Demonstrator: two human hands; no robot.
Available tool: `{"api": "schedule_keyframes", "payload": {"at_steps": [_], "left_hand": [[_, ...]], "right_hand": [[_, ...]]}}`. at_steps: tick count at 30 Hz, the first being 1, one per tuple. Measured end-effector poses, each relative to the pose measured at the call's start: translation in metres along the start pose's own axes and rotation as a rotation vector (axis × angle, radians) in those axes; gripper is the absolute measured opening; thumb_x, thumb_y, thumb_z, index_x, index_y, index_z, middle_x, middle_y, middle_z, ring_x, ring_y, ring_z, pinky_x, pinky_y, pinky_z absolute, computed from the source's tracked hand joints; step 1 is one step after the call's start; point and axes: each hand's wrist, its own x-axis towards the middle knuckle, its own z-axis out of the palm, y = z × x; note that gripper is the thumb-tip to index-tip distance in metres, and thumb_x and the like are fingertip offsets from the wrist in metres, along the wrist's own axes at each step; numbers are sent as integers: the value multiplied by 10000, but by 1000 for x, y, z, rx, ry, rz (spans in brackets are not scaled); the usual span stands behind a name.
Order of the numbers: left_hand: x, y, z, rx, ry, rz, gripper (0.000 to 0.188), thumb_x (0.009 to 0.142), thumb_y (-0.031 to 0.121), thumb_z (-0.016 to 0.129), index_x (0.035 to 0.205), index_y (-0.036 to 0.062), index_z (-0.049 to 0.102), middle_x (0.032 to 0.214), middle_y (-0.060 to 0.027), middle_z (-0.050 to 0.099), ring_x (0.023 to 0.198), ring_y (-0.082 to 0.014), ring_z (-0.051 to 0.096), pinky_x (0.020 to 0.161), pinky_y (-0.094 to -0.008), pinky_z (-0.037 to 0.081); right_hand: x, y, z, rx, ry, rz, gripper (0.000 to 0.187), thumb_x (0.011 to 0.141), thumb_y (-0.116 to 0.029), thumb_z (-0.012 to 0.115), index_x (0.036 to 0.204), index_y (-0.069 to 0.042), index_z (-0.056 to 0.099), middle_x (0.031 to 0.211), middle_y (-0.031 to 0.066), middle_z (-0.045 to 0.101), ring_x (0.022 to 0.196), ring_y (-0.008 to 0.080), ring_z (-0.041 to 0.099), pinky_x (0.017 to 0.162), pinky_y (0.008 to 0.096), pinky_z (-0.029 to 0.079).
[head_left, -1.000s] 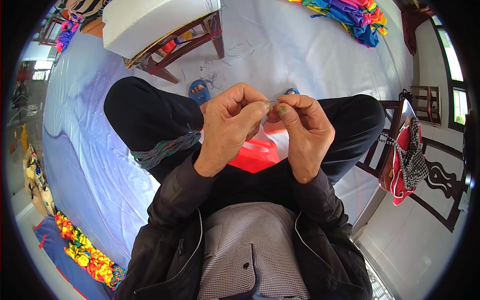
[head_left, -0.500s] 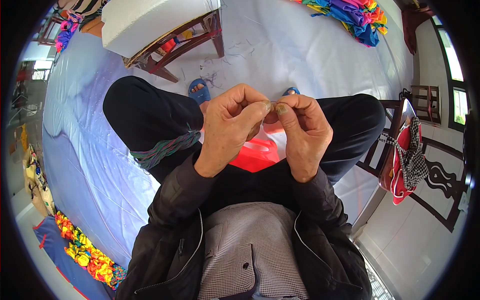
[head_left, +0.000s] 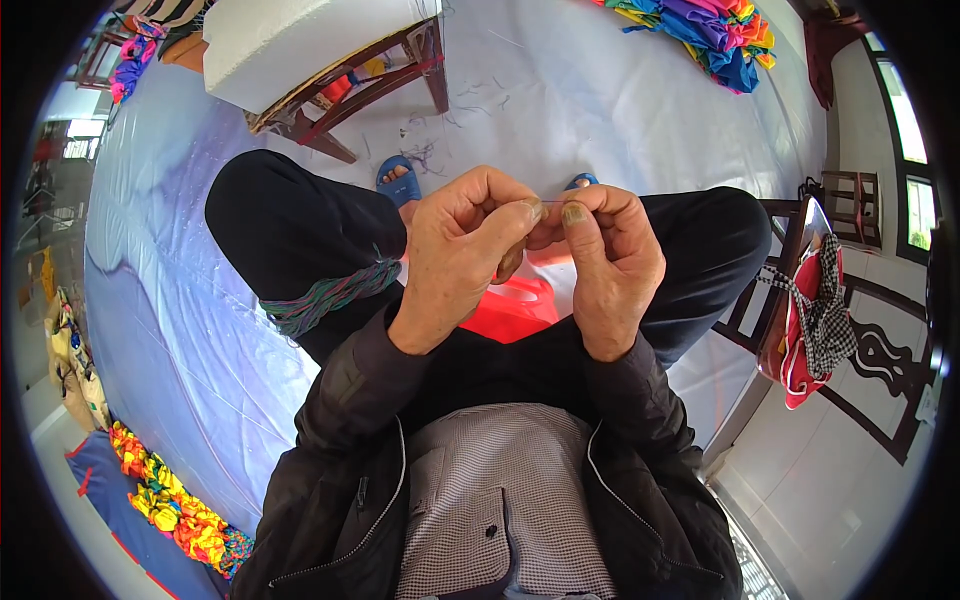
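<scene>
Both my hands meet in front of my lap, each closed in a pinch. Between thumb and forefinger my left hand [head_left: 450,260] grips one end of a thin strand [head_left: 556,202]. The other end is pinched by my right hand [head_left: 612,265], a small gap separating the fingertips. The strand is too fine to tell thread from needle. A hank of multicoloured threads [head_left: 335,298] is draped across my left thigh. Below the hands, between my legs, shows a bright red sheet-like thing [head_left: 512,310], partly covered by my hands and legs.
Ahead on the left, a white block [head_left: 310,50] rests on a dark wooden stool [head_left: 345,105]. Thread scraps [head_left: 430,155] litter the pale floor sheet [head_left: 570,90]. Colourful bunched fabric [head_left: 715,45] lies far right, more ruffled fabric [head_left: 180,495] near left. A wooden chair [head_left: 890,370] stands right.
My fingertips have drawn slightly apart, the right thumb shifting a little to the right. The thin strand between them now shows more clearly.
</scene>
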Motion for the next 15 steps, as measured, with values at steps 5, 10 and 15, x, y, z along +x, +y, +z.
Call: {"api": "schedule_keyframes", "payload": {"at_steps": [5, 10, 15], "left_hand": [[1, -1, 0, 3, 0, 19, 115, 1006, 71, 596, 959, -23, 642, 652, -14, 559, 522, -71, 465, 480, -240, 355], [1, 2, 0, -10, -3, 20, 116, 1004, 71, 596, 963, -27, 642, 649, -13, 551, 522, -69, 461, 481, -238, 352], [2, 1, -2, 16, -8, 20, 102, 994, 47, 583, 966, -31, 642, 647, -8, 538, 520, -61, 440, 482, -236, 346]], "right_hand": [[1, 1, -2, 3, -11, -1, 117, 1047, -1, 590, 1136, 73, 598, 974, 151, 724, 809, 207, 737, 751, 337, 648], [2, -3, -2, 38, 13, 36, 122, 1039, 4, 613, 1147, 61, 616, 964, 110, 717, 846, 162, 702, 807, 304, 605], [2, -3, -7, -196, 122, -156, 116, 1023, 29, 617, 1126, 76, 642, 980, 123, 719, 848, 162, 710, 792, 299, 596]]}}
